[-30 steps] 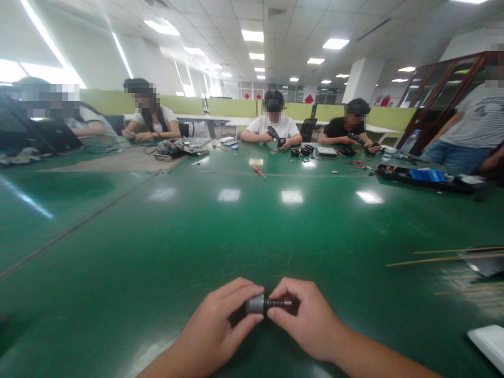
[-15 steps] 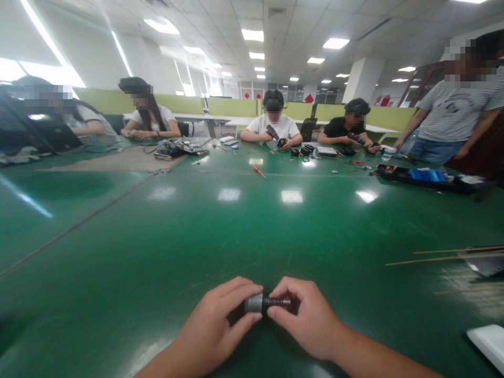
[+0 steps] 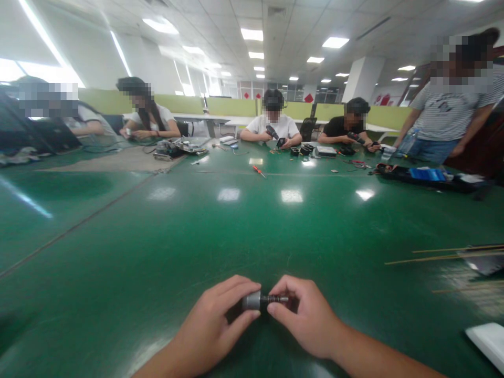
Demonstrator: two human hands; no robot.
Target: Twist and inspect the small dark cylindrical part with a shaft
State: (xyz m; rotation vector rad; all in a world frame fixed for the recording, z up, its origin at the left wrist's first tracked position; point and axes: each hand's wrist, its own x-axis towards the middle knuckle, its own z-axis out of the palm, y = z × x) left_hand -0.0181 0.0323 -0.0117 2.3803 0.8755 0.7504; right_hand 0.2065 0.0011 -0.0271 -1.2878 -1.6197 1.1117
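Note:
My left hand [image 3: 218, 315] is closed round a grey metal cylinder [image 3: 252, 301], thumb below and fingers above. Out of the cylinder's right end runs a thin dark shaft [image 3: 277, 298] with ridges or a coil along it and a bare, lighter tip. My right hand [image 3: 309, 315] closes thumb and fingertips about this shaft, close to the cylinder, while the tip shows inside the curve of the fingers. The part lies sideways, just above or on the green tabletop [image 3: 220, 236]; which of the two I cannot tell. My fingers hide the cylinder's left end.
An orange-handled screwdriver [image 3: 258, 170] lies ahead on the table. At the right are thin sticks [image 3: 437, 258] and a white object [image 3: 488, 341]. A black tray-like housing [image 3: 429, 181] sits farther back. Several people are across the table, two holding power drills [image 3: 271, 131].
Both hands still hold the grey part at nearly the same place. The part has shifted very slightly up and left in view. The standing person at the right has moved a little.

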